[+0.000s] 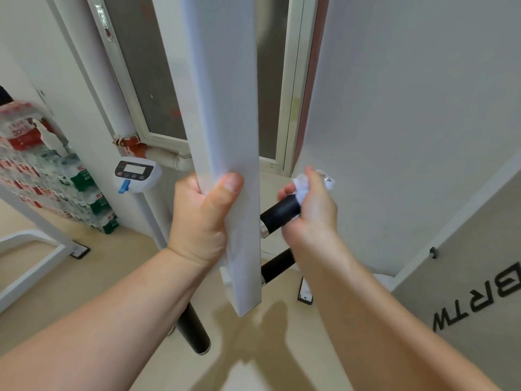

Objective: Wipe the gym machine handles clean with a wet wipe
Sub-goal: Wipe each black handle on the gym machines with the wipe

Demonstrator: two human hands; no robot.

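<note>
A white square bar of the gym machine hangs down the middle of the view. My left hand grips it near its lower end. Black handles stick out from the bar. My right hand is closed around the end of the upper right handle with a crumpled white wet wipe pressed against it. A second black handle shows lower on the right, partly behind my right forearm. Another black handle points down on the left, below my left forearm.
A white scale post with a digital display stands left of the bar. Stacked packs of bottled water fill the left edge beside a white frame. A window is behind; a white panel with black letters is right.
</note>
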